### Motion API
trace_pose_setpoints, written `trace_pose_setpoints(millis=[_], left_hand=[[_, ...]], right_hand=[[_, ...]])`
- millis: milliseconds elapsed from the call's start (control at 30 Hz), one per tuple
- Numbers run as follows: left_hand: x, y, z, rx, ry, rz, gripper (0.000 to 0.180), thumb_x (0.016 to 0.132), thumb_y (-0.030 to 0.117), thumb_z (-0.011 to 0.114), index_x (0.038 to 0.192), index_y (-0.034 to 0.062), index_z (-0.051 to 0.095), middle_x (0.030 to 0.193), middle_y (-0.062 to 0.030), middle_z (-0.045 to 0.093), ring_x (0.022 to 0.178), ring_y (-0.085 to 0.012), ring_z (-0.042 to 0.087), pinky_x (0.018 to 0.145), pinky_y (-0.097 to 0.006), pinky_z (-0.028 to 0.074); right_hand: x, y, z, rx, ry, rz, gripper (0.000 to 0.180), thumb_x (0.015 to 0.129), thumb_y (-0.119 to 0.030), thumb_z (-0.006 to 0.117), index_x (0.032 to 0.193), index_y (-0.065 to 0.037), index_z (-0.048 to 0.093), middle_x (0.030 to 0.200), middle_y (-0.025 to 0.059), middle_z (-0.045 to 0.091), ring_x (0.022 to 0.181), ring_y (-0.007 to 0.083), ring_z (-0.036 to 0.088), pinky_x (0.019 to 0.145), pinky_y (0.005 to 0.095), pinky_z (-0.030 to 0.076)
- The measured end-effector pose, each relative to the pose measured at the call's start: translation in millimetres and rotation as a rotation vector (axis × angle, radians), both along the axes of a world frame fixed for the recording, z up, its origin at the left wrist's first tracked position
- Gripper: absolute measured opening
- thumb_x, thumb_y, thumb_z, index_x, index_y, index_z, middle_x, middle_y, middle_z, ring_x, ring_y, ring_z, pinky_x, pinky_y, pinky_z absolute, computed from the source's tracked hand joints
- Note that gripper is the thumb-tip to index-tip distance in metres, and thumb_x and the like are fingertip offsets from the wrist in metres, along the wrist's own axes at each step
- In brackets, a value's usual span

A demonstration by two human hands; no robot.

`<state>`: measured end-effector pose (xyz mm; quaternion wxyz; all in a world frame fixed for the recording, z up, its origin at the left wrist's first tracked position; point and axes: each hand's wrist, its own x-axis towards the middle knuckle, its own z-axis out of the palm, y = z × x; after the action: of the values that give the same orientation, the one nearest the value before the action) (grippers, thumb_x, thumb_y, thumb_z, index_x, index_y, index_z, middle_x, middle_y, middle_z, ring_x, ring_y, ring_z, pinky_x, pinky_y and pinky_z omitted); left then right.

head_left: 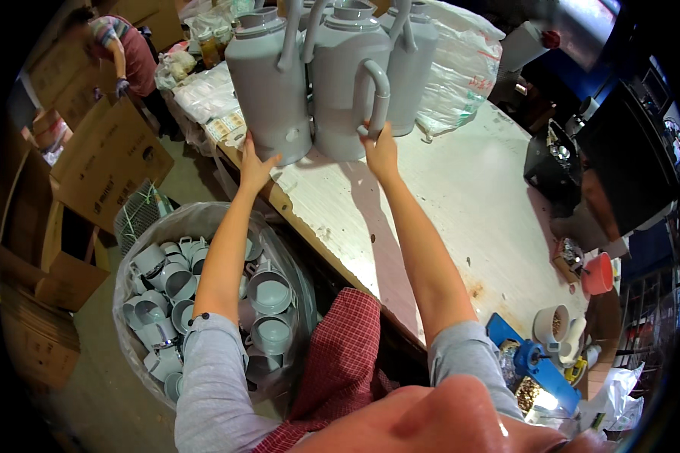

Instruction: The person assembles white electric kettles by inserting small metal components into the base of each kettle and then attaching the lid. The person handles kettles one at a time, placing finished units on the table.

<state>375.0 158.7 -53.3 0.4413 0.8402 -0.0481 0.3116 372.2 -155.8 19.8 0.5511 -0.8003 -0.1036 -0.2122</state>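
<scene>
Several grey jug bodies with narrow necks stand close together at the table's far end. My left hand [257,167] is open, thumb and fingers spread against the lower side of the left jug body [266,98]. It sits at the table's left edge. My right hand [383,152] is closed around the lower end of the looped handle on the middle jug body [336,90]. Another jug body [415,75] stands behind it to the right. Both arms are stretched forward, and the jugs hide some of my fingertips.
A lined bin [132,332] of grey handled cups stands left of the white table [468,204]. Cardboard boxes [109,162] lie beyond, near another person [128,57]. A white plastic sack [457,72] is behind the jugs. A blue hand press [535,356] stands lower right, beside a white cup [551,325].
</scene>
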Motion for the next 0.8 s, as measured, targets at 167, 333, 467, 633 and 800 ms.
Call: trace_pose_setpoints(millis=[167, 333, 467, 633, 800], left_hand=[[-158, -94, 18, -0.245, 0.359, -0.209, 0.052, 0.081, 0.015, 0.074, 0.127, 0.0011, 0.056, 0.119, -0.0141, 0.062, 0.102, -0.0224, 0.059, 0.087, -0.034, 0.047], [-327, -138, -9, 0.092, 0.443, -0.528, 0.042, 0.088, 0.035, 0.067, 0.115, 0.0019, 0.064, 0.109, -0.0157, 0.065, 0.100, -0.0277, 0.062, 0.090, -0.038, 0.047], [-345, -147, -21, -0.356, 0.688, -0.466, 0.028, 0.091, 0.027, 0.066, 0.102, 0.0008, 0.064, 0.093, -0.0079, 0.068, 0.086, -0.0146, 0.062, 0.079, -0.028, 0.049], [-338, -161, 3, 0.031, 0.436, -0.294, 0.023, 0.087, 0.025, 0.068, 0.087, 0.0021, 0.064, 0.080, -0.0120, 0.065, 0.071, -0.0237, 0.061, 0.065, -0.035, 0.047], [-332, -157, 11, 0.116, 0.252, -0.164, 0.025, 0.086, 0.026, 0.067, 0.082, 0.0010, 0.063, 0.080, -0.0144, 0.064, 0.074, -0.0307, 0.061, 0.067, -0.039, 0.047]], right_hand=[[-123, -32, -40, -0.265, -0.083, -0.032, 0.067, 0.084, -0.010, 0.067, 0.142, 0.003, 0.038, 0.133, 0.0248, 0.054, 0.123, 0.0373, 0.053, 0.103, 0.0386, 0.043], [-336, -39, -2, -0.044, 0.135, 0.130, 0.039, 0.086, -0.002, 0.067, 0.123, 0.001, 0.057, 0.116, 0.0169, 0.062, 0.109, 0.0293, 0.062, 0.092, 0.0358, 0.050], [-477, -65, -47, -0.152, 0.105, 0.102, 0.031, 0.079, -0.003, 0.071, 0.108, 0.000, 0.061, 0.107, 0.0175, 0.062, 0.098, 0.0325, 0.060, 0.086, 0.0385, 0.049], [-586, -65, -91, -0.308, 0.434, 0.307, 0.033, 0.078, -0.023, 0.078, 0.099, -0.004, 0.061, 0.088, 0.0110, 0.061, 0.078, 0.0274, 0.064, 0.066, 0.0362, 0.051], [-589, -58, -79, -0.205, 0.187, 0.438, 0.023, 0.081, -0.016, 0.073, 0.095, -0.001, 0.062, 0.089, 0.0150, 0.064, 0.082, 0.0336, 0.064, 0.070, 0.0383, 0.052]])
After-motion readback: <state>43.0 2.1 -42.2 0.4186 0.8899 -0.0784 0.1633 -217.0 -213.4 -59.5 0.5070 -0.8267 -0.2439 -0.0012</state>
